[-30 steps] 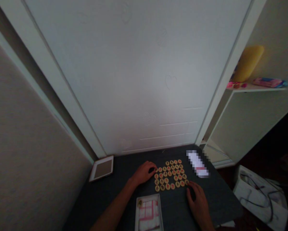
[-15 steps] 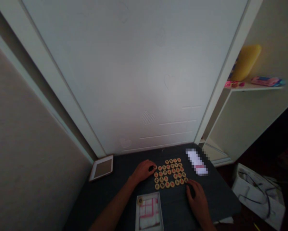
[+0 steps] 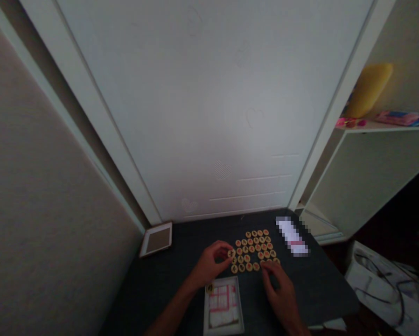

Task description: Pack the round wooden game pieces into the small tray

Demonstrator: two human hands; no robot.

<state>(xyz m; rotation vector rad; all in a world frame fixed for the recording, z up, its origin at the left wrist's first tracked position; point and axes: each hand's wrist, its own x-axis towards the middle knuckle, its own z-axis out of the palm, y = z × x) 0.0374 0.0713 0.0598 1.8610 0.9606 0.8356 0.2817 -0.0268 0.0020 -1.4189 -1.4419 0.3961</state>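
Observation:
Round wooden pieces point(image 3: 251, 249) with red or black markings lie in rows on the dark table point(image 3: 185, 238), with a gap inside the lower rows. At the left edge of the rows, my left hand point(image 3: 212, 263) has its thumb and fingers closed on one round piece point(image 3: 231, 253). My right hand point(image 3: 279, 289) is over the bottom row at the right, its fingertips together at the pieces; what they hold, if anything, is hidden. Nearer to me sits an open white box point(image 3: 223, 305) with pink-lined contents and one round piece in its upper left corner.
A framed item point(image 3: 157, 239) lies at the table's back left. At the back right is a pixelated white paper point(image 3: 291, 237). A white panel stands behind the table. A white box with cables point(image 3: 387, 284) is at the right, below a shelf point(image 3: 387, 128).
My left hand has moved down along the left edge of the rows and now holds a piece. My right hand has shifted left along the bottom row. The view has turned slightly left.

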